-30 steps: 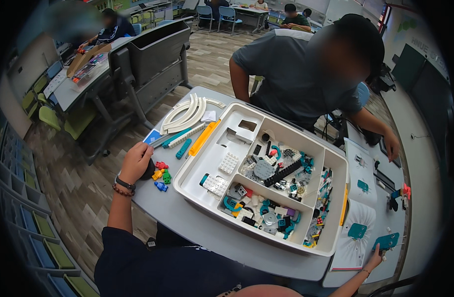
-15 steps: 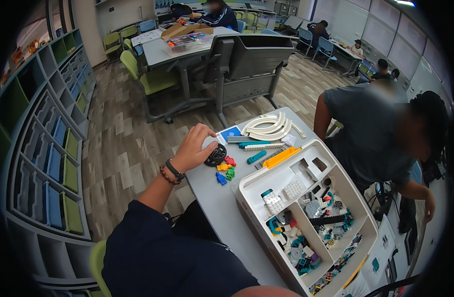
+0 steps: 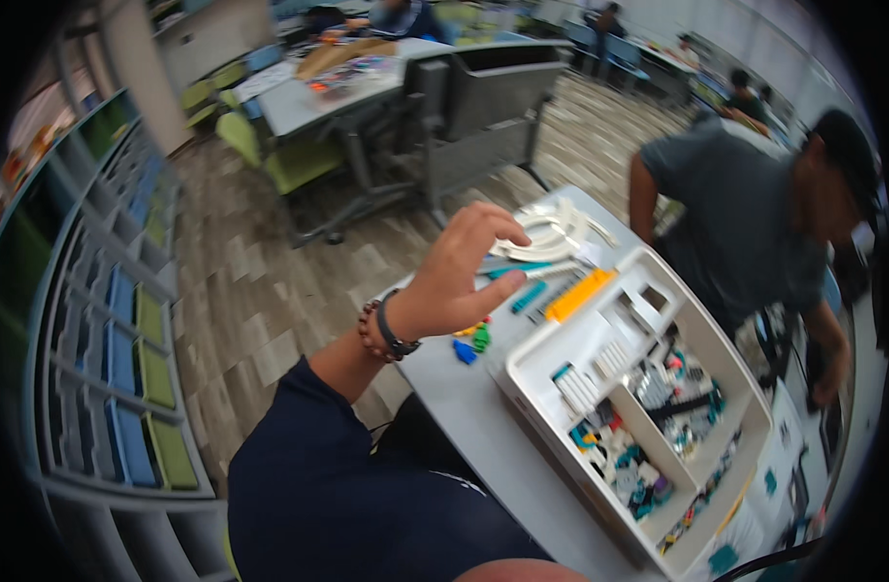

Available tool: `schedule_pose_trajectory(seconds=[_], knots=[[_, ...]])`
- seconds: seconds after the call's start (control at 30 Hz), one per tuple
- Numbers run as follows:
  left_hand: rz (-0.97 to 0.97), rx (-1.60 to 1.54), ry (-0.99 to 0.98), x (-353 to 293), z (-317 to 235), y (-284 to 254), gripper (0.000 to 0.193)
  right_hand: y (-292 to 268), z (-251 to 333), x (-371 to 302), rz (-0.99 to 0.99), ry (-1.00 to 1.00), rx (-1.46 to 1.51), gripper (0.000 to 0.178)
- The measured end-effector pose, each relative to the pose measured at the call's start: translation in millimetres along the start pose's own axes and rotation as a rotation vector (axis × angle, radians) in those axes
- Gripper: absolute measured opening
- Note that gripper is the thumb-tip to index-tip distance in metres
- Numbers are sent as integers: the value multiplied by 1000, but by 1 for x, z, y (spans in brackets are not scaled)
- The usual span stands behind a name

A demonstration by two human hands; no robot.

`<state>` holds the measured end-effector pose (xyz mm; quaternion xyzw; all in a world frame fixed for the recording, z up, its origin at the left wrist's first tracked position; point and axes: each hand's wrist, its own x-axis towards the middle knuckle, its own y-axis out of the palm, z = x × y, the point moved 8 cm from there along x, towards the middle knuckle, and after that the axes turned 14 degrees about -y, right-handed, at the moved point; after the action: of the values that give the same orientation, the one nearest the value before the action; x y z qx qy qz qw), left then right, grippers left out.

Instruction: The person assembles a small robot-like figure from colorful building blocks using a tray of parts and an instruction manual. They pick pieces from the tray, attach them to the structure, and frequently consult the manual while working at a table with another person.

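My left hand (image 3: 459, 270), with a bracelet and dark band at the wrist, hovers above the grey table (image 3: 454, 407). Its thumb and fingers are apart and hold nothing. Under it, partly hidden, lie small figure-like pieces: a blue piece (image 3: 465, 352) and a green piece (image 3: 481, 338), with bits of yellow and red. Beyond the fingertips are white curved track-like pieces (image 3: 570, 225) and a teal beam (image 3: 529, 297). A white sorting box (image 3: 517, 367) full of building pieces stands to the right, a yellow part (image 3: 578, 295) at its far edge. My right hand is out of sight.
A person in a grey shirt (image 3: 745, 209) leans beside the box on the right. Shelves with blue and green bins (image 3: 153, 359) line the left. Ahead are a green chair (image 3: 304, 165) and another table (image 3: 299, 112) with things on it.
My left hand has left the black wheel and moved right, toward the white curved pieces, its fingers spreading. The wheel no longer shows. The view has shifted and blurred somewhat.
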<state>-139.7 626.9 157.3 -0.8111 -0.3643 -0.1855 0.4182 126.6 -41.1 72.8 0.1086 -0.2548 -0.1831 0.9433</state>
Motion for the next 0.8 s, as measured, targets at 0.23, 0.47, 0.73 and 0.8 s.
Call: schedule_pose_trajectory(seconds=[0.23,0.47,0.73,0.8], knots=[[608,-578,171,28,-112,99,58,170,84,-88,360,-95,236,58],[974,-1107,-162,11,-158,169,92,323,116,-154,697,-115,97,50],[676,-1472,-305,35,-115,153,43,393,116,-204,1103,-172,142,40],[741,-1627,-359,39,-110,141,40,401,128,-210,1174,-511,72,48]])
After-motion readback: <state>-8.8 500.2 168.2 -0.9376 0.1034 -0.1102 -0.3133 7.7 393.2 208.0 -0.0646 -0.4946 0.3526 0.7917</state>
